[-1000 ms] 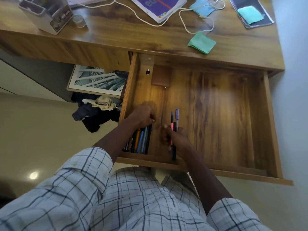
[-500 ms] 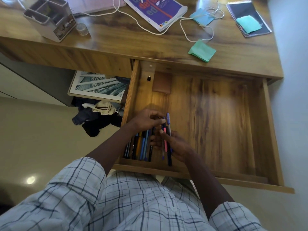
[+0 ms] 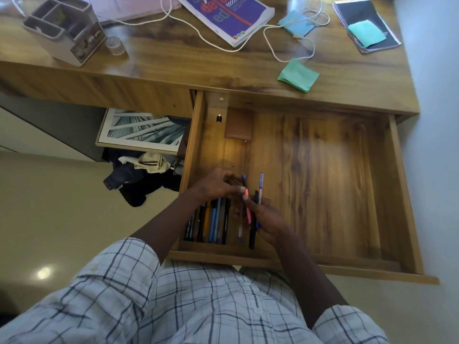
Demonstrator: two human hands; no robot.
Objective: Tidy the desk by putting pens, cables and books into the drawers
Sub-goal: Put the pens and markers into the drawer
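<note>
Head view: the hands have met over the open wooden drawer [image 3: 407, 194]. The left hand [image 3: 216, 187] fingers now pinch a slim dark-blue pen [image 3: 244, 180], drawing it from the pink, black and purple pen bundle [image 3: 253, 232] clamped in the right hand [image 3: 268, 219]. It likely joins the laid row of pens [image 3: 213, 224]. The white cable [image 3: 270, 43] and purple book [image 3: 231, 13] are still on the counter [image 3: 173, 63].

Beige glossy floor [image 3: 62, 219]; pale wall [image 3: 437, 120]; wooden desk [image 3: 173, 65].

Both forearms reach forward and converge. The right hand [image 3: 269, 217] has its fingers curled round a bunch of pens [image 3: 252, 229]. The left hand [image 3: 216, 188] meets it, fingertips pinching a blue pen [image 3: 244, 181].
</note>
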